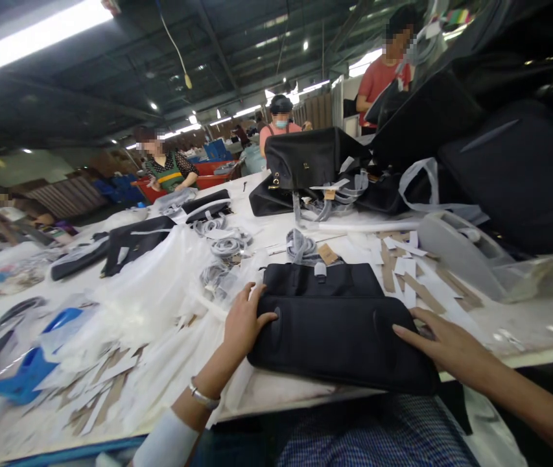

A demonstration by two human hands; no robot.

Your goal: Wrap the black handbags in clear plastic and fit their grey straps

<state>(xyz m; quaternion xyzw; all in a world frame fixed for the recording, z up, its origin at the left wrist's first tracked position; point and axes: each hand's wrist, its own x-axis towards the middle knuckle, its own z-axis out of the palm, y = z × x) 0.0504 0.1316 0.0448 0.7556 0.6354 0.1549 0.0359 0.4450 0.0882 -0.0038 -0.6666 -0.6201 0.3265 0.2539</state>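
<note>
Black bag (339,340) lies at the near edge of the surface (276,384), lower right corner apparently overhanging. Left hand (244,318) clasps its left end, thumb on top; right hand (426,337) has the right end likewise. Two-ended hold probably keeps the soft body flat and square to the wearer. Wrapped strap coil (300,244) sits just behind, paper strips (405,269) beyond the right end, likely there for easy reach and working room.
</note>
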